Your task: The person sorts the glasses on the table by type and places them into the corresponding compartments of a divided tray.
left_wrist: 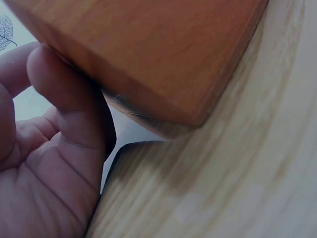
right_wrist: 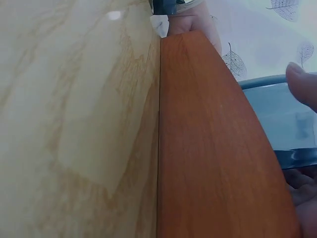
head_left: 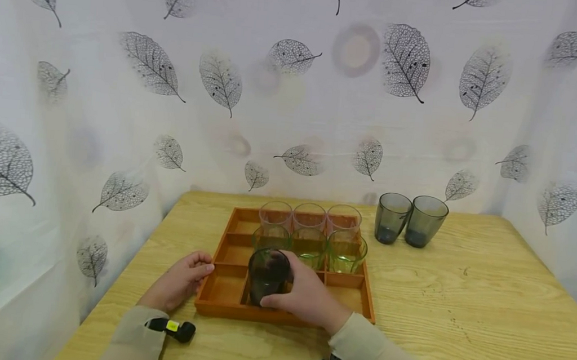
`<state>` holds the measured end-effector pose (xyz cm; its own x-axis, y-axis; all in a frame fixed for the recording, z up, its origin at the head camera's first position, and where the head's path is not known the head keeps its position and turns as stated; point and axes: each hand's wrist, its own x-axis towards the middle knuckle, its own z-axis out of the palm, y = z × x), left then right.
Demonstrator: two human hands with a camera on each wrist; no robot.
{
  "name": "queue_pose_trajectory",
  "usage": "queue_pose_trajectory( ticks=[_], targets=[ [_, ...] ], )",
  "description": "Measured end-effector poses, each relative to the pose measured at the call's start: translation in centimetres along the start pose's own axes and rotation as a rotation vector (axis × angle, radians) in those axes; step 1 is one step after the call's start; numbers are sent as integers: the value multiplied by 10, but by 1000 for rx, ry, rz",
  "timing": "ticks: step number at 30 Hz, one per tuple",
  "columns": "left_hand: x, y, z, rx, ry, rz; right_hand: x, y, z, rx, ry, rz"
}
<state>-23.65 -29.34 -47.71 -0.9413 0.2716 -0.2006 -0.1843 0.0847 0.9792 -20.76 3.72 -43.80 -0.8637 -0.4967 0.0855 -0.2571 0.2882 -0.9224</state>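
My right hand (head_left: pixel 305 294) grips a dark grey glass tumbler (head_left: pixel 263 274), thumb and fingers round its side. The tumbler stands at the front row of a wooden divided tray (head_left: pixel 278 316), just right of the front-left compartment. The right wrist view shows the same tumbler (right_wrist: pixel 277 109) behind the tray's front wall (right_wrist: pixel 213 144). At the tray's left side, my left hand (head_left: pixel 181 279) holds the edge near the front corner, its fingers bent against the wall in the left wrist view. Several glasses stand in the tray: pinkish clear ones (head_left: pixel 308 218) behind, green ones (head_left: pixel 345 258) in the middle row.
Two more dark grey tumblers (head_left: pixel 392 219) stand side by side on the wood-grain table (head_left: pixel 461 306), right of the tray's back corner. Behind the table hangs a pale curtain (head_left: pixel 294 112) with leaf prints. The front-right compartment (head_left: pixel 347 297) shows bare wood.
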Motion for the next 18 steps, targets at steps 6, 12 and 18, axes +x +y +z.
queue_pose_trajectory(
  ticks=[6,12,18],
  targets=[
    [0,1,1,-1,11,-9,1,3,1,-54,-5,-4],
    [0,2,1,1,8,-12,0,2,1,-56,-8,-2],
    [-1,2,2,3,18,-14,-1,1,0,-78,-15,1]
  ],
)
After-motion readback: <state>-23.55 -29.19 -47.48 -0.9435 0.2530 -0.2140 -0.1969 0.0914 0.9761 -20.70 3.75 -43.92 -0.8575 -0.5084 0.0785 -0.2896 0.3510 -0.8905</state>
